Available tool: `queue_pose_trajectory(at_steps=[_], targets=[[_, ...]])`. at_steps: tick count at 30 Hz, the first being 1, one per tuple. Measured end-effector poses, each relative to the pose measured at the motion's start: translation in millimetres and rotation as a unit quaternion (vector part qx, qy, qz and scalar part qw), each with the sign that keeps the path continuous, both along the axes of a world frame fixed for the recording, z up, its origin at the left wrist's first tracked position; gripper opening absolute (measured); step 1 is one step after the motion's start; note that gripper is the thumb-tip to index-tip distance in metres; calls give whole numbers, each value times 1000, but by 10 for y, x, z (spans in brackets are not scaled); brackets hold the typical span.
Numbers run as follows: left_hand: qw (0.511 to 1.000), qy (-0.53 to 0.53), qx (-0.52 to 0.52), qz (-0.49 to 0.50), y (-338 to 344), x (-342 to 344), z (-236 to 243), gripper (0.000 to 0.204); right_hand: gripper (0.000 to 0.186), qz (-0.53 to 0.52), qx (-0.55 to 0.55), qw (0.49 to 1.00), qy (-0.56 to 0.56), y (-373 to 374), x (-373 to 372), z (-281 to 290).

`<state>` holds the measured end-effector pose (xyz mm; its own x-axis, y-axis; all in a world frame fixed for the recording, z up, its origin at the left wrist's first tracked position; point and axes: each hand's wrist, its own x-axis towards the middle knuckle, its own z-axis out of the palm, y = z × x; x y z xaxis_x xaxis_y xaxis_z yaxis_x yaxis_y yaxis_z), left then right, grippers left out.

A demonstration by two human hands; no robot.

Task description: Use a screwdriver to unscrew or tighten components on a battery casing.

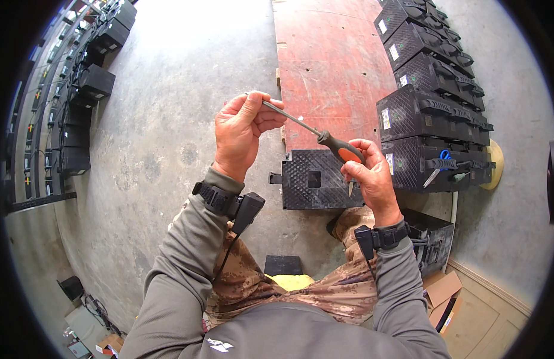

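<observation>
in the head view, both hands are raised in front of the body and share one tool, a screwdriver (325, 140) with a long metal shaft and a dark handle with an orange patch. it slants across the gap between them, its shaft end up at the left and its handle down at the right.

the left grip (236, 134) is pinching the far end of the shaft between thumb and forefinger, the other fingers loosely curled beside it — so the tip sits at the fingertips, not in the palm. the right grip (376, 179) is closed on the butt of the handle, thumb and fingers bent around it, with the front of the handle and the whole shaft sticking out toward the left hand. a pointed metal piece (351, 188) pokes out below the right fingers; what it belongs to is hidden.

beneath the handle — apart from it — a black textured case (298, 191) lies at the near end of a red board (331, 66). at the right stands a row of black boxes (408, 149) with handles, and blue-handled scissors (445, 160) sit against the nearest one, blades pointing down.
</observation>
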<state>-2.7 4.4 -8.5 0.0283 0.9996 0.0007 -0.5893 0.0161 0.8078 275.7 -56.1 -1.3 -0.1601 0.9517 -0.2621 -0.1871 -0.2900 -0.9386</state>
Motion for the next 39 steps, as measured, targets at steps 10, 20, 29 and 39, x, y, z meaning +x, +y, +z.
queue_pose_trajectory(at_steps=[10, 20, 29, 39], targets=[[999, -17, 1, -31, -5, 3, 28, 31, 40, 27, -75, 996, 48, 10, 115, -6], [999, -6, -12, -40, -9, 20, 41, 31, 37, -16, 10, 1000, -7, -3, 11, -29], [998, -29, -16, -46, -3, 6, 83, 32, 38, 3, -42, 997, 63, 11, 89, -104], [997, -75, -2, -25, 13, -21, 34, 22, 41, 5, 15, 997, 72, 15, 34, -86]])
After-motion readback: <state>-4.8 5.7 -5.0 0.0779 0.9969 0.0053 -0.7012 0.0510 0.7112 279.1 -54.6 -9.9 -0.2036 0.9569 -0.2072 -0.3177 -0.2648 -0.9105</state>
